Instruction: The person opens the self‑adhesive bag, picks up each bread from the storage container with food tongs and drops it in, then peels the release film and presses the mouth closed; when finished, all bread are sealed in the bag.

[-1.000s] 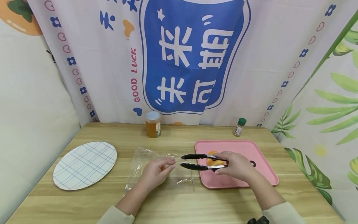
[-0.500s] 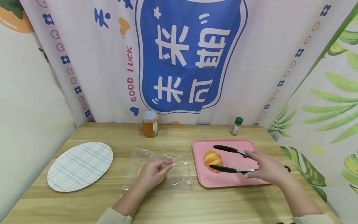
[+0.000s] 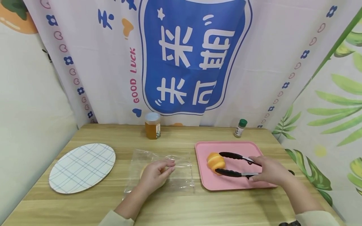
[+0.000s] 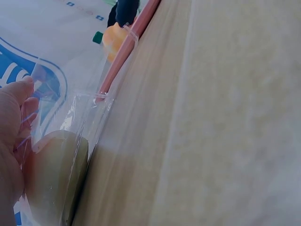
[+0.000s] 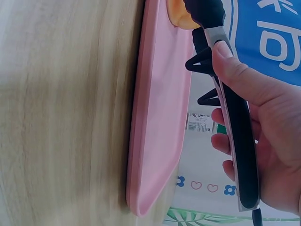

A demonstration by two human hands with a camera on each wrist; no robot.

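My right hand (image 3: 271,171) grips black-tipped tongs (image 3: 240,164); in the right wrist view the thumb lies along one handle and the fingers wrap the other side. The tongs' arms stand apart, their tips at the right side of a ridged orange-yellow bun (image 3: 216,161). That bun sits on the left part of a pink tray (image 3: 243,185). My left hand (image 3: 158,172) holds up the film of a clear plastic bag (image 3: 181,179) between thumb and fingers. Inside the bag lies a round, pale brown bread-like piece (image 4: 56,174), partly hidden by the hand in the head view.
An oval plate (image 3: 82,168) with blue checks lies at the left. A jar of amber contents (image 3: 152,127) stands at the back, and a small green-capped shaker (image 3: 240,128) stands behind the tray. A printed cloth (image 3: 175,62) hangs along the table's back edge.
My right hand has carried the tongs rightward, from beside the bag to the bun on the tray. The tongs' tips spread, then narrowed slightly. My left hand has stayed at the bag.
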